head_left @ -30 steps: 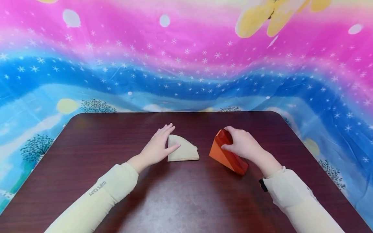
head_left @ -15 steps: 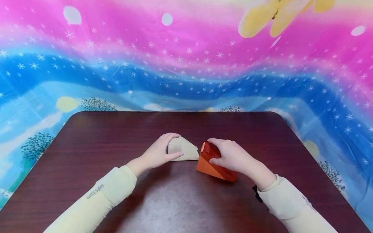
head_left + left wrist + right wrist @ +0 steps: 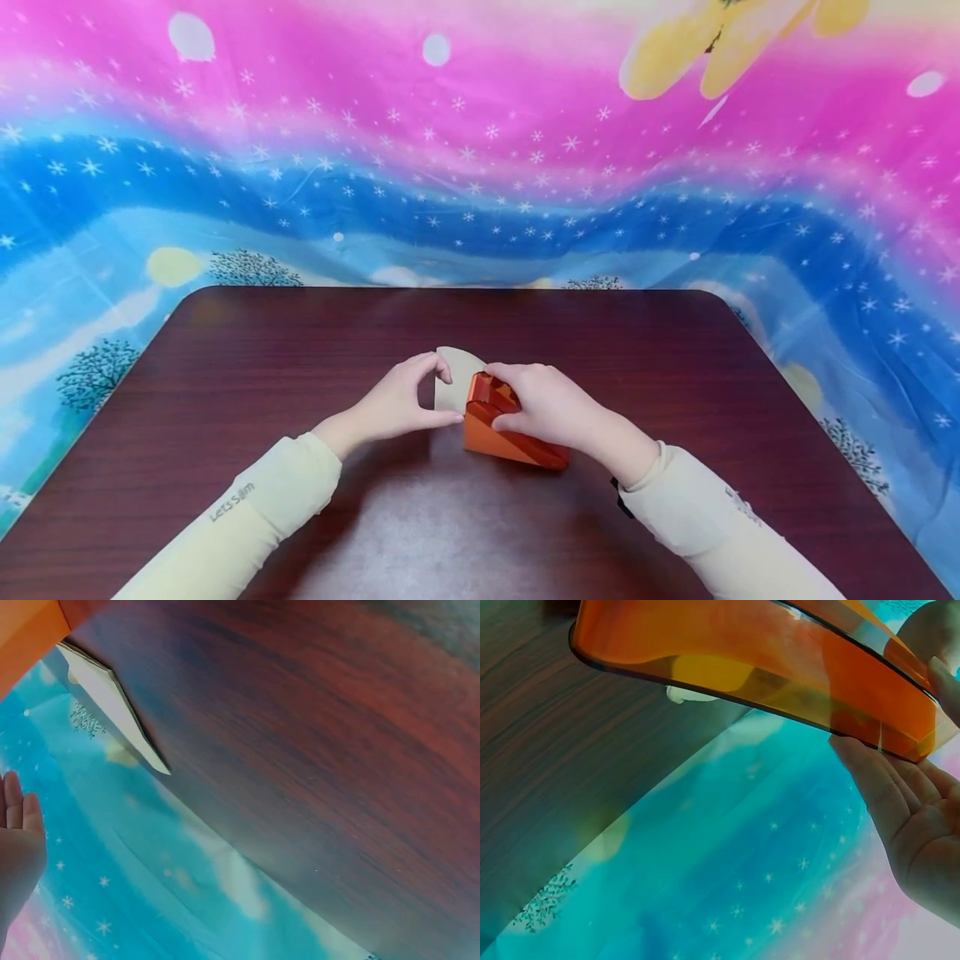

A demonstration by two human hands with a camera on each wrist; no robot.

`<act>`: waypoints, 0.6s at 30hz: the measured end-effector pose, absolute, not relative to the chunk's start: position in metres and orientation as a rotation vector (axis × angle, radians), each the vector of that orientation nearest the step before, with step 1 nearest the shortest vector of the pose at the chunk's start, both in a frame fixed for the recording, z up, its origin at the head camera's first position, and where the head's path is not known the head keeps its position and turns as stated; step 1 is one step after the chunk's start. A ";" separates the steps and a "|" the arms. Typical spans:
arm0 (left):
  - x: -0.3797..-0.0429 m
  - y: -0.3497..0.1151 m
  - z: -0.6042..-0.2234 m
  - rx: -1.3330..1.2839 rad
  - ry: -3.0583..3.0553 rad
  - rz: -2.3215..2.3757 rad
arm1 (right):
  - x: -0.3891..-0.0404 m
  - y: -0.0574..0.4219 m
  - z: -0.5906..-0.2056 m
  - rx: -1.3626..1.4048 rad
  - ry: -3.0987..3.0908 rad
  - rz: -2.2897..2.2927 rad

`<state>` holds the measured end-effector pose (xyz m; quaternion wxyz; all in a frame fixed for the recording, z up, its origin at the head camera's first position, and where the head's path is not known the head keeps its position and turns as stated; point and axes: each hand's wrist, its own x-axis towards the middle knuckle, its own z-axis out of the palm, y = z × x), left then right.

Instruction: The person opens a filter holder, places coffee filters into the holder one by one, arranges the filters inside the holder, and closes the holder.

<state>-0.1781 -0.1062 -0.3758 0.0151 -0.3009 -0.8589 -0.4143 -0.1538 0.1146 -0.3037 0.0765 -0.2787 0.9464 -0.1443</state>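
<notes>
A stack of cream paper coffee filters (image 3: pixel 450 393), fan-shaped, lies at mid-table, its right part hidden behind a translucent orange wedge-shaped holder (image 3: pixel 498 443). My right hand (image 3: pixel 551 406) grips this holder from its right side, thumb on the near face and fingers along the far one. In the right wrist view, the fingers (image 3: pixel 907 787) support the holder's dark-edged rim. My left hand (image 3: pixel 393 402) forms a loose C in front of the filters, with its thumb tip beside the holder's left corner. The left wrist view shows the filters (image 3: pixel 112 705) below the holder (image 3: pixel 30 634).
The dark reddish-brown wooden table (image 3: pixel 300 333) has rounded far corners. Behind it hangs a pink and blue cloth (image 3: pixel 480 167) printed with snowflakes and trees.
My right hand has carried the orange holder leftward, so it now overlaps the filters. My left hand's fingers have come off the filters' far edge and bent inward; its thumb sits lower.
</notes>
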 end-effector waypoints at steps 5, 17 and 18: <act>-0.177 -0.108 -0.381 -0.958 -2.667 -1.321 | -0.157 0.103 -0.303 -0.912 2.820 -0.450; -0.179 -0.110 -0.387 -0.926 -2.698 -1.415 | -0.160 0.085 -0.304 -1.065 2.825 -0.450; -0.179 -0.110 -0.387 -0.930 -2.710 -1.438 | -0.160 0.084 -0.304 -1.072 2.826 -0.452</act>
